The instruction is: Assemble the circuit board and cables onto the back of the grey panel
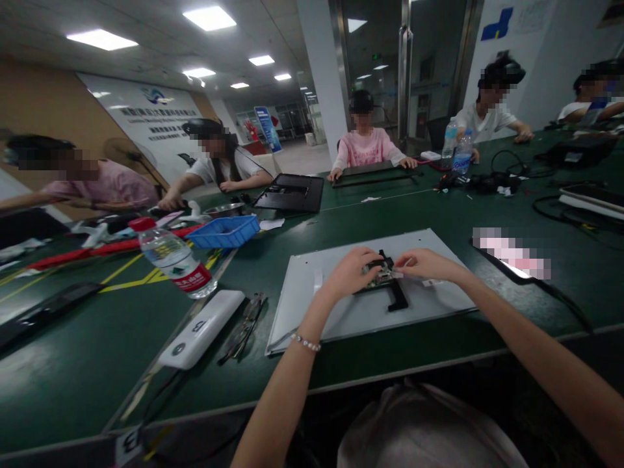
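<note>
Forearms (291, 387) over panel (336, 318), green tabletop (341, 221), ceiling lights (209, 18)

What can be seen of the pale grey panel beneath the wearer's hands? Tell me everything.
The pale grey panel is a thin, roughly rectangular sheet, metal or plastic by its look, with a small dark hole near its far left corner. It lies flat on the green table, close to the front edge. A black bracket and small circuit board are around its middle, beneath the left hand and right hand. The arms hide parts of it; hand contact with the panel is unclear.
</note>
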A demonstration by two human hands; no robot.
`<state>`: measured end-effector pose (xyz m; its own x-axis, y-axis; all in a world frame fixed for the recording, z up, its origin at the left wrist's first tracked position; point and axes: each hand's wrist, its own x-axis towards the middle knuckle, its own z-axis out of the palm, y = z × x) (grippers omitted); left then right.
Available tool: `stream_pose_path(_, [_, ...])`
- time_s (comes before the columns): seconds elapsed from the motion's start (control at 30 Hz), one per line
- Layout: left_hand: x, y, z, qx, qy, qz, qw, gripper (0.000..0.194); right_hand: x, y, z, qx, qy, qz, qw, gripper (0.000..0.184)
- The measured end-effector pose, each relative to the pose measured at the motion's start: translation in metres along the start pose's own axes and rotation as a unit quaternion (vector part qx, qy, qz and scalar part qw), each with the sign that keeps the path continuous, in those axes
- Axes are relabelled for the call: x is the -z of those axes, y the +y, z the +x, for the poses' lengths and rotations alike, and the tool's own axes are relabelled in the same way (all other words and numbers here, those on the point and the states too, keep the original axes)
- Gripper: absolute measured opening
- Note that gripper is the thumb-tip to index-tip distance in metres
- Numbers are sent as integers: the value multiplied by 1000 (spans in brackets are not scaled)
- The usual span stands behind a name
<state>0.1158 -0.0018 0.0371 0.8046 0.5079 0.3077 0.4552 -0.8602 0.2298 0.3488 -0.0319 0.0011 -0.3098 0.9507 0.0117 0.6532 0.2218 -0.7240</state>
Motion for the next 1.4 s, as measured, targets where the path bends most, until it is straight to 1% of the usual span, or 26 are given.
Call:
stream_pose_path(0.07, [14, -9, -2, 40, 15, 22, 999, 29, 3, -2, -1, 2, 20, -7, 1000, 24])
stream_pose_path(0.13, [28, -20, -8, 88, 16, 54, 995, 29, 5, -3, -2, 5, 32, -18, 999, 24])
stream_pose_path(0.2, [41, -34, -20, 125, 5, 85, 989, 29, 5, -3, -3, 14, 40, -31, 999, 24])
stream_pose_path(0.27, [50, -51, -35, 160, -9, 103, 982, 30, 3, -4, -4, 29, 45, -45, 998, 25])
stream_pose_path(0.33, [53, -67, -51, 197, -14, 101, 975, 33, 2, -5, -4, 41, 47, -55, 997, 25])
stream_pose_path(0.4, [51, -79, -65, 228, -9, 83, 970, 37, 1, -6, -5, 45, 44, -59, 996, 25])
stream_pose_path(0.47, [46, -86, -74, 261, -8, 58, 964, 38, 0, -8, -5, 45, 41, -62, 996, 25])
stream_pose_path(0.53, [40, -90, -80, 278, -14, 25, 960, 36, -1, -9, -5, 49, 41, -64, 996, 24])
stream_pose_path(0.7, [33, -88, -83, 300, -25, -52, 952, 34, -5, -9, -4, 79, 55, -54, 994, 23])
stream_pose_path(0.8, [36, -85, -82, 309, -13, -72, 948, 25, -7, -9, -4, 94, 69, -51, 992, 23])
stream_pose_path(0.87, [42, -81, -81, 305, 19, -98, 947, 21, -6, -11, -4, 103, 77, -52, 990, 23])
stream_pose_path(0.9, [45, -79, -81, 308, 47, -120, 943, 22, -5, -13, -4, 107, 82, -52, 990, 23])
stream_pose_path(0.93, [48, -76, -81, 316, 79, -146, 934, 25, -4, -15, -5, 110, 90, -51, 989, 23])
stream_pose_path(1.0, [53, -70, -80, 342, 139, -198, 908, 30, -3, -22, -7, 119, 107, -51, 986, 22])
stream_pose_path(1.07, [53, -63, -80, 367, 172, -232, 884, 32, -4, -34, -11, 134, 121, -53, 982, 22])
stream_pose_path(1.13, [47, -57, -80, 375, 170, -242, 879, 31, -11, -49, -16, 153, 125, -58, 979, 22])
stream_pose_path(1.2, [36, -54, -82, 367, 152, -223, 890, 29, -24, -65, -23, 173, 120, -70, 975, 25])
stream_pose_path(1.3, [20, -52, -86, 360, 110, -138, 916, 25, -52, -86, -31, 207, 118, -126, 963, 34])
stream_pose_path(1.37, [15, -51, -90, 364, 83, -69, 925, 24, -72, -98, -32, 244, 109, -165, 949, 43])
stream_pose_path(1.4, [14, -49, -91, 367, 80, -36, 926, 23, -81, -102, -32, 262, 101, -178, 943, 46])
